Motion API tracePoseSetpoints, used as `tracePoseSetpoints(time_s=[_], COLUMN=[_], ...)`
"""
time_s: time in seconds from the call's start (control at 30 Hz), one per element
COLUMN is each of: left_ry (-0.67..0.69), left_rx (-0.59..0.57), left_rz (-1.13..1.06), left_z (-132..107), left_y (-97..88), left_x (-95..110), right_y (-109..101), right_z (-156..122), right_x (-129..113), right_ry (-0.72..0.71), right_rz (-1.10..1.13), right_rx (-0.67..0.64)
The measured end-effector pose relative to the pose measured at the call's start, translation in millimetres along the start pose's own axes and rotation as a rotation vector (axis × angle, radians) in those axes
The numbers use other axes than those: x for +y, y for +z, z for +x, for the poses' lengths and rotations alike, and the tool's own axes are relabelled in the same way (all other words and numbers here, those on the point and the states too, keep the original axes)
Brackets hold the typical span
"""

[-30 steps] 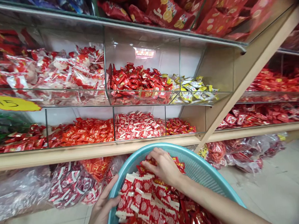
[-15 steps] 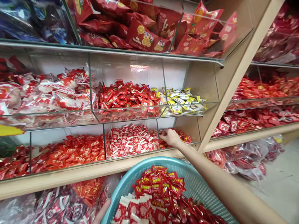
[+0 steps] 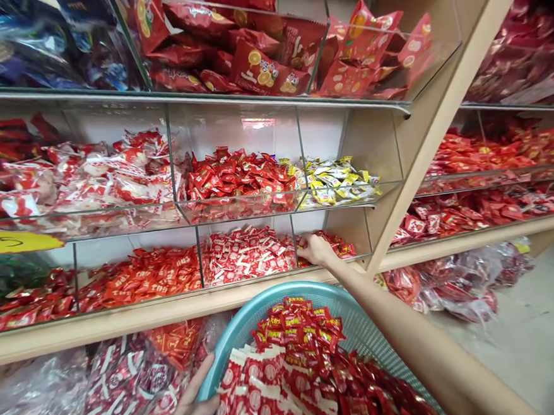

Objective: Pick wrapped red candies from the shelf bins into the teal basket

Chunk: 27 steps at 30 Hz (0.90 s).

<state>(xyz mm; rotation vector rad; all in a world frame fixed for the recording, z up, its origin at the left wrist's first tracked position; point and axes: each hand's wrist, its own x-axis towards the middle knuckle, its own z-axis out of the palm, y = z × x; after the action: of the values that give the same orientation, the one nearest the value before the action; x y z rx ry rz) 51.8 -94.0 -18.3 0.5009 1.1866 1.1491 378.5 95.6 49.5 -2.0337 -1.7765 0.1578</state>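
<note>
My left hand (image 3: pixel 192 400) grips the left rim of a teal plastic basket (image 3: pixel 224 337), thumb inside and fingers outside. Red-and-white wrapped candies (image 3: pixel 259 392) fill the basket's near left, glossy dark red ones (image 3: pixel 370 384) the near right, and red ones with yellow lettering (image 3: pixel 294 323) heap toward the back. My right hand (image 3: pixel 317 250) reaches over the basket into the lowest shelf's right-hand compartment, beside its clear divider. Its fingers are curled closed above small red candies (image 3: pixel 339 244); whatever is between the fingertips is hidden.
Clear-fronted shelf bins hold red-and-white candies (image 3: pixel 249 253), orange-red candies (image 3: pixel 151 276), yellow-and-white candies (image 3: pixel 336 179) and large red packets (image 3: pixel 267 66). A slanting wooden upright (image 3: pixel 425 153) stands right of my hand. Plastic bags of candy (image 3: pixel 128 382) lie below the shelf. A yellow price tag (image 3: pixel 18 240) hangs left.
The view has shifted slightly, bringing more of the left shelves and the yellow tag into sight. My right hand stays in the same compartment; my left still holds the basket.
</note>
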Motion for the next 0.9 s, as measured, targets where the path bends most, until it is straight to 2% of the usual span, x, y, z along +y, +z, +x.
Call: tracePoseSetpoints(time_s=[0.13, 0.23, 0.33, 0.4, 0.47, 0.53, 0.6, 0.77, 0.9], left_ry=[-0.075, -0.086, -0.036, -0.023, -0.02, -0.016, -0.023, -0.063, -0.1], left_rx=[-0.029, -0.057, -0.049, -0.05, -0.046, -0.044, -0.052, -0.07, -0.086], left_rz=[-0.08, -0.103, -0.113, -0.107, -0.106, -0.128, -0.149, -0.176, -0.122], left_z=[-14.3, -20.0, -17.0, -14.0, -12.7, -13.0, -13.8, -14.7, -14.8], left_y=[7.0, 9.8, 9.1, 8.0, 7.6, 7.9, 8.2, 7.7, 5.2], left_x=[7.0, 10.1, 8.4, 6.4, 5.0, 4.3, 3.9, 3.9, 5.9], right_y=[-25.9, -47.7, -54.9, -47.8, -33.5, -16.9, -1.9, 24.6, 34.5], right_z=[-26.5, -67.4, -116.3, -143.9, -161.8, -169.0, -168.3, -158.5, -158.6], right_x=[8.6, 12.6, 2.3, -13.6, -32.9, -51.5, -66.2, -82.5, -85.5], right_ry=[-0.052, -0.153, -0.264, -0.381, -0.474, -0.52, -0.536, -0.562, -0.548], right_rz=[0.19, 0.389, 0.404, 0.369, 0.313, 0.249, 0.19, 0.098, 0.096], right_rx=[0.135, 0.267, 0.332, 0.247, 0.092, -0.044, -0.123, -0.185, -0.182])
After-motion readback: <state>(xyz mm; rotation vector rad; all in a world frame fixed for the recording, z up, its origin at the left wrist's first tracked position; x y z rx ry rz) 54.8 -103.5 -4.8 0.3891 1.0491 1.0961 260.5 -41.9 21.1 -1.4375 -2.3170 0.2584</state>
